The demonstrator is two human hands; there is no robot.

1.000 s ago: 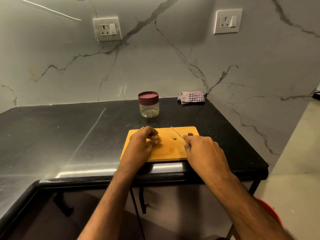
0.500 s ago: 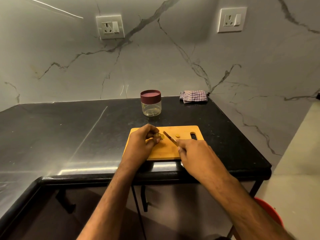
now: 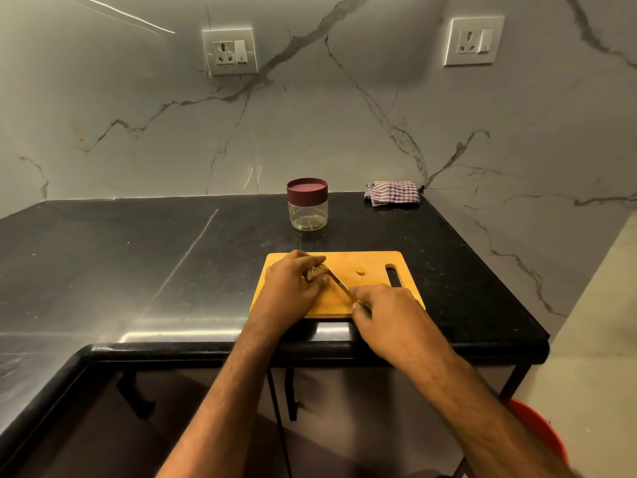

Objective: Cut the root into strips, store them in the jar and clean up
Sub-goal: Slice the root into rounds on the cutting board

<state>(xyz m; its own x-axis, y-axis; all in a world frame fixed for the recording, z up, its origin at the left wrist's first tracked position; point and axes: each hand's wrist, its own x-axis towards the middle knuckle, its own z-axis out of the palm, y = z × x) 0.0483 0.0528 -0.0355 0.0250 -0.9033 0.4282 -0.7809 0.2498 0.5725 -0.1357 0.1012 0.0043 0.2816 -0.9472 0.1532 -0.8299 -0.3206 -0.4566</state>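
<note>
Head view: my left hand pinches the root on the cutting board, fingers hiding most of it. My right hand grips the knife, handle concealed. Lidded jar stands behind on the surface.

The single head-worn wide-angle camera looks forward and down from above the near edge of the black polished stone tabletop, facing the veined grey marble wall behind it.

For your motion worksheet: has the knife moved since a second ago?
Yes. The knife swung left across the board, its tip leaving the loose slice and now meeting the root held by the left hand.
</note>
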